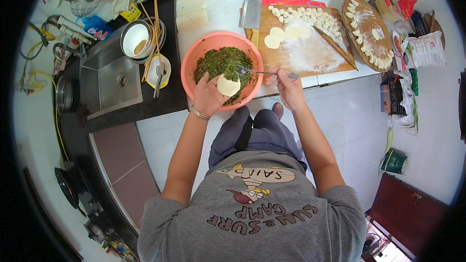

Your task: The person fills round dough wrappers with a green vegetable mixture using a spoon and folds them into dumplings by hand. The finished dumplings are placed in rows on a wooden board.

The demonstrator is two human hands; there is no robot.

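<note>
My left hand (206,98) holds a round dough wrapper (228,86) by its lower edge, over a pink plastic basin (186,54). Chopped green filling (208,67) lies in the basin. A metal fork (264,72), its head partly covered, is gripped by the handle in my right hand (288,90). A clump of green filling (233,70) is at the fork's head, right above the wrapper's top edge; whether it touches the dough I cannot tell.
A floured wooden board (310,60) carries flat wrappers (276,34), dough pieces (315,17) and a rolling pin (335,47). A cleaver (250,14) lies beside it. On a round board (361,17) sit several dumplings (381,62). A sink (107,85) and stacked bowls (125,39) are left.
</note>
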